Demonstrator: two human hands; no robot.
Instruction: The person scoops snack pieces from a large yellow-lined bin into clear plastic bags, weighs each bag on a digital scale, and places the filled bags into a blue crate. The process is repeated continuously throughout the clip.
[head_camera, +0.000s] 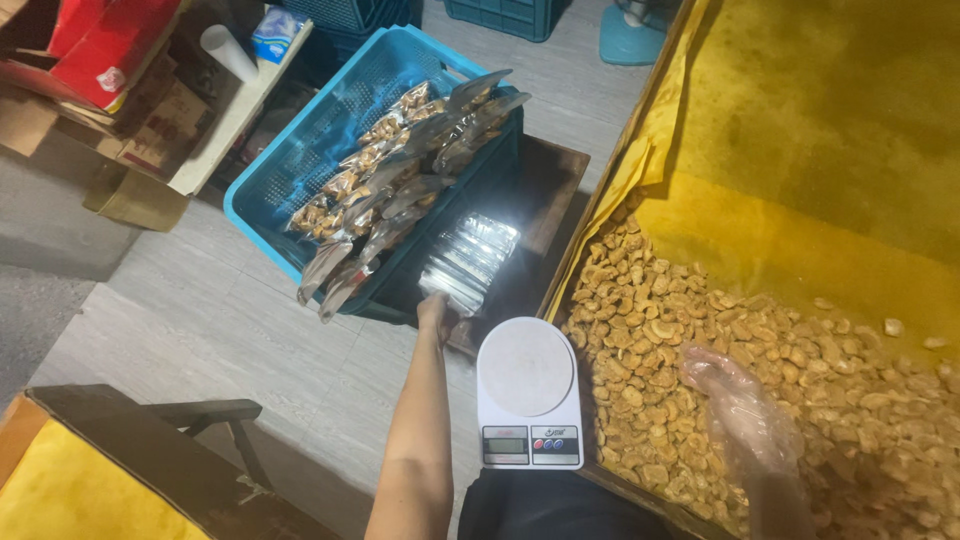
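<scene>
Nearest the camera, the right hand (745, 410), in a thin clear glove, lies flat and open on the cashews (800, 370), fingers spread, gripping nothing. Reaching forward, the bare left hand (434, 312) pinches the near edge of a stack of empty clear bags (468, 262); its fingertips are partly hidden, so whether it has one bag or several cannot be told. Between the arms sits a white scale (527, 392), its round pan bare. The stack lies on a dark bench (550, 190) just beside a blue crate (330, 140), where filled bags (400, 185) overlap in a slanting row.

Slick and glaring under the light, the empty bags could slide apart, or several could lift together, under so light a pinch. The cashews are pale golden, curved, heaped loose in a yellow-lined bin (820, 130); the glove could push some over its rim.
</scene>
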